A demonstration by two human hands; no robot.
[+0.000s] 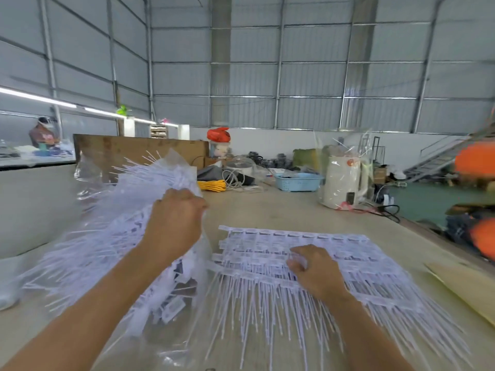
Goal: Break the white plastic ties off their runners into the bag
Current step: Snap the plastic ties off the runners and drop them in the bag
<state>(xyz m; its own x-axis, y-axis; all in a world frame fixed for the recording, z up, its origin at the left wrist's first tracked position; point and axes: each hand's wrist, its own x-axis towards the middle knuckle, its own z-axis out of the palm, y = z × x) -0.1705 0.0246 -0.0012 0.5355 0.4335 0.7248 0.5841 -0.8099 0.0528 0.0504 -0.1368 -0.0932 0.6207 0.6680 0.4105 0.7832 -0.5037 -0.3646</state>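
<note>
A stack of white plastic ties on their runners [308, 242] lies flat on the table right of centre, the thin tails pointing toward me. My right hand [314, 269] rests on this stack with its fingers curled over the tie heads. On the left a clear plastic bag [171, 317] holds loose white ties. My left hand [175, 223] is raised over the bag and grips a thick bunch of ties [107, 228] that fans out to the left, blurred by motion.
The beige table [281, 207] carries a blue basket [298, 181], yellow cord [213, 185], a white kettle in plastic wrap [341, 183] and cables at its far end. A cardboard sheet [466, 285] lies at the right edge. Another person [42, 136] works far left.
</note>
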